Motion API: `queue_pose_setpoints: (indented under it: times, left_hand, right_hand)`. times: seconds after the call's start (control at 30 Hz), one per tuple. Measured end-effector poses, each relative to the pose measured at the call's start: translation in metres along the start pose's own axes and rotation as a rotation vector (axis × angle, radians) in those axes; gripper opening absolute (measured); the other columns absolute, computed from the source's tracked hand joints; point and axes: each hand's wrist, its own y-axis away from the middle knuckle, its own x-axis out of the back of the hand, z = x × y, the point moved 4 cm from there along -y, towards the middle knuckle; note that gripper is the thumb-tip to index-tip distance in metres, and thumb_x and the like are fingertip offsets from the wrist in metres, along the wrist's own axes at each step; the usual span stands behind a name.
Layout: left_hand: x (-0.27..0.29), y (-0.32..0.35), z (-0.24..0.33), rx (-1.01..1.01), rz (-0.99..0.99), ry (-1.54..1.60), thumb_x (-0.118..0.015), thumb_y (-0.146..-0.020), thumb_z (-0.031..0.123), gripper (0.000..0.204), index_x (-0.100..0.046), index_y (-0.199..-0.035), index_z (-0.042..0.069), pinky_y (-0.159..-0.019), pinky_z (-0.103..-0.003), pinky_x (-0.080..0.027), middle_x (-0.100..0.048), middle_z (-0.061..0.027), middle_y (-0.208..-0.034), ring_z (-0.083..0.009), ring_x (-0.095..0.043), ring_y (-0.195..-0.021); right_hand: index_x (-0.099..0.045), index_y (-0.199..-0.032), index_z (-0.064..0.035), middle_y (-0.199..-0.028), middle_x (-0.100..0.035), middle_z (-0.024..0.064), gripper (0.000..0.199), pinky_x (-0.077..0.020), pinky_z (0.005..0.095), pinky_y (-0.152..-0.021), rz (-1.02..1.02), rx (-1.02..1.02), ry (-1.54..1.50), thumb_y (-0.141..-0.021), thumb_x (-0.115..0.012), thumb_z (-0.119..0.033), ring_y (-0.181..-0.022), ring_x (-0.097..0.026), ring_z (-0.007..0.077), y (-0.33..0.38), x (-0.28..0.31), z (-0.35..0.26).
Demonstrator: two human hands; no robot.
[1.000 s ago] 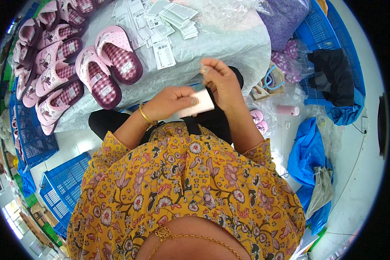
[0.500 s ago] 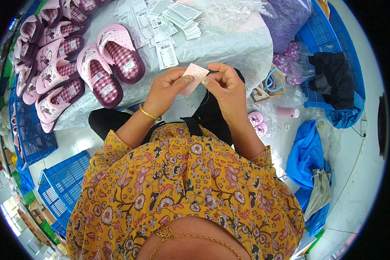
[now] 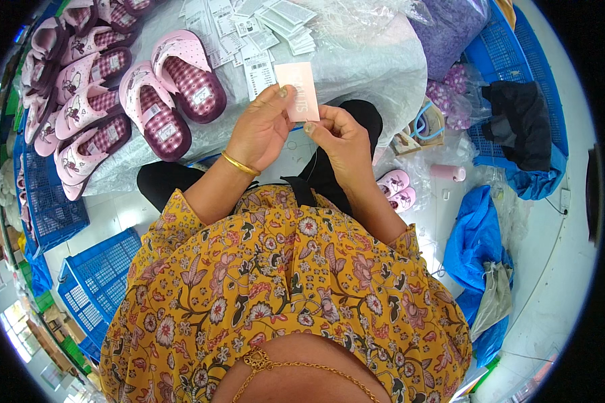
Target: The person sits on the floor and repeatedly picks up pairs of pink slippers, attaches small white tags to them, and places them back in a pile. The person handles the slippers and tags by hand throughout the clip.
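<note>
A pale pink cardboard hang tag [image 3: 302, 91] is held up over the near edge of the covered table. My left hand [image 3: 257, 127] is closed on the tag's left side, thumb on its face. At the tag's lower right corner, my right hand [image 3: 346, 141] pinches with thumb and forefinger. A thin dark thread hangs below those fingertips; where it meets the tag is hidden. Left of my hands, a pair of pink slippers with plum checked insoles, one slipper [image 3: 163, 131] nearer and the other [image 3: 198, 91] beside it, lies on the table.
More pink slippers [image 3: 81, 121] are heaped at the left. White printed labels [image 3: 259, 70] lie beyond my hands on the plastic-covered table [image 3: 356, 67]. Blue crates [image 3: 97, 275] stand at both sides. At right are a small open box [image 3: 427, 127], a pink cylinder [image 3: 448, 172] and a blue sack [image 3: 474, 235].
The tag has moved slightly away from me and turned more upright, its face now more exposed. My left fingers have shifted along its left side; my right fingertips now pinch at its lower corner.
</note>
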Motion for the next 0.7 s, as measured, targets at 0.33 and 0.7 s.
queue_pose_setpoints:
  times: [0.33,0.7]
  left_hand:
    - [-0.001,-0.002,-0.007,-0.009,0.007,0.058,-0.05,-0.103,0.02,0.035,-0.05,-0.129,-0.004,-0.108,-0.041,-0.042,-0.056,-0.0173,-0.13,-0.0274,-0.052,-0.127]
    - [0.005,0.014,0.013,0.212,-0.17,-0.107,-0.036,-0.105,0.04,0.053,-0.063,-0.114,-0.004,-0.107,-0.039,-0.04,-0.061,-0.0196,-0.125,-0.0277,-0.056,-0.122]
  right_hand:
    - [-0.067,-0.106,0.0016,-0.086,-0.066,0.0001,0.021,-0.0449,0.0197,-0.066,0.037,0.027,-0.066,-0.087,-0.07,-0.008,-0.074,-0.056,0.0036,-0.003,0.002,0.011]
    - [-0.067,-0.096,-0.0009,-0.084,-0.065,-0.0004,0.012,-0.0461,0.0202,-0.065,0.042,0.187,0.133,-0.085,-0.071,-0.005,-0.072,-0.056,0.0042,-0.005,0.017,0.003]
